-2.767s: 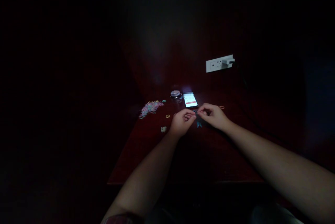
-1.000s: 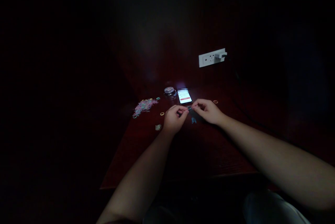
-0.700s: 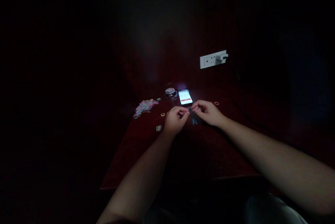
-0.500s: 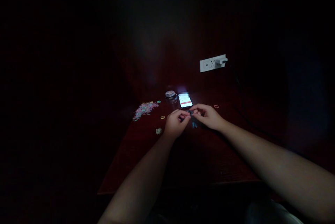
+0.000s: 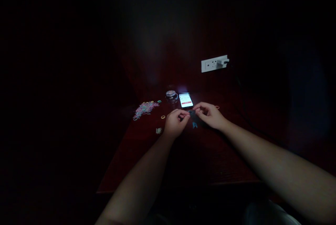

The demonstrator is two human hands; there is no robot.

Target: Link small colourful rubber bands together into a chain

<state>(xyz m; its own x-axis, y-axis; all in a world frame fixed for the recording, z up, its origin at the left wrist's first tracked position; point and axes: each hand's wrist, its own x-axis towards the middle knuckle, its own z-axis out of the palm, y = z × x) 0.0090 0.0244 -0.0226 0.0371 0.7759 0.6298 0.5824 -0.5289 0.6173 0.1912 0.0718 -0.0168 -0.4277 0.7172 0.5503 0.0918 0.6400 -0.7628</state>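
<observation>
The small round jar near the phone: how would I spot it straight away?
On the dark red table, find the lit phone beyond the hands. The jar stands just left of it, apart from the pile of rubber bands. It is the only clear, shiny, round container there.

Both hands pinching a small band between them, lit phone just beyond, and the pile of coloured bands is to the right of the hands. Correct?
Not quite. The head view shows the pile of coloured bands to the left of the hands, not the right. The rest holds: left hand and right hand pinch a small dark band between them, with the lit phone just beyond.
</observation>
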